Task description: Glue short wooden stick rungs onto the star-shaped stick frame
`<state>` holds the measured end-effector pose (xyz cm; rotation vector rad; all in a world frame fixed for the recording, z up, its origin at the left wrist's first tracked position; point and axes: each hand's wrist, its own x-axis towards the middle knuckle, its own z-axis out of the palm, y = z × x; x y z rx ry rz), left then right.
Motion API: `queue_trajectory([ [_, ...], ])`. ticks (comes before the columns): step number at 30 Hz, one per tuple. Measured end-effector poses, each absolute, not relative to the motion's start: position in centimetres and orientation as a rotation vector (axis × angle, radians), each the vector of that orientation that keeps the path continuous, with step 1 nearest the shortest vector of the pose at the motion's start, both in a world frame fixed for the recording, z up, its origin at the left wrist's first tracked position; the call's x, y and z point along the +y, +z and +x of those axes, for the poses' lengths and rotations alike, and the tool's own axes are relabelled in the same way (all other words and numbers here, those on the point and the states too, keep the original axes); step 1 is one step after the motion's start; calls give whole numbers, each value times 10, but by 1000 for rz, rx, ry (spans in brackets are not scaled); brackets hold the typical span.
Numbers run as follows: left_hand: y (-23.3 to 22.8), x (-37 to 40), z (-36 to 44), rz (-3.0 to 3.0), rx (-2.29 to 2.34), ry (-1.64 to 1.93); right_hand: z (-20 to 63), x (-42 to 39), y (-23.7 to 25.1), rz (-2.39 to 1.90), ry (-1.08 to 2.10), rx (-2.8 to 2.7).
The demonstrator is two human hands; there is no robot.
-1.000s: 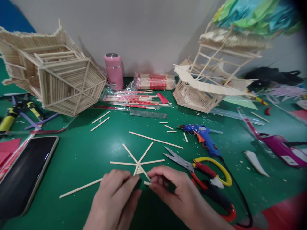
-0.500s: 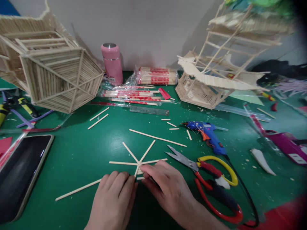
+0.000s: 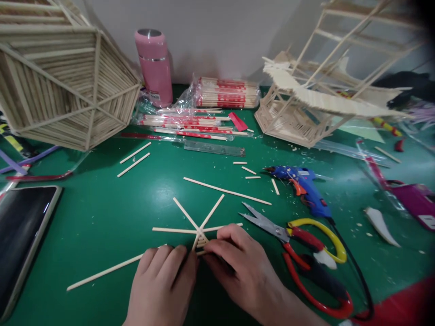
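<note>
A star-shaped frame of thin wooden sticks [image 3: 200,231] lies on the green table, its arms spreading from one centre. Short crosspieces fill the near wedge. My left hand [image 3: 163,280] is closed at the frame's near arm, its fingertips partly hidden. My right hand [image 3: 243,271] pinches a short stick [image 3: 201,252] against the near wedge, below the other crosspieces. From beneath my left hand a long stick [image 3: 102,272] reaches out to the left. Another long stick [image 3: 227,191] lies beyond the frame.
Scissors [image 3: 268,224] and a blue glue gun [image 3: 299,181] lie to the right, a phone [image 3: 25,240] to the left. Behind are a ruler [image 3: 214,147], packs of sticks [image 3: 227,93], a pink flask [image 3: 155,68] and two stick models [image 3: 64,86] [image 3: 295,113].
The view has shifted slightly, lowering toward the table. My right hand has brought the short stick up against the frame's near wedge; my left hand stays at the near arm.
</note>
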<state>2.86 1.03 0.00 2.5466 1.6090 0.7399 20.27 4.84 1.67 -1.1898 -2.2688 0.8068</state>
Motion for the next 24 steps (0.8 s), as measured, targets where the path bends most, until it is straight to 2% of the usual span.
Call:
queue_trajectory([
  [14, 0, 13, 32, 2392, 1637, 825, 201, 50, 15, -1255, 805, -2298],
  [24, -1, 8, 30, 2497, 1577, 787, 200, 48, 14, -1285, 814, -2207],
])
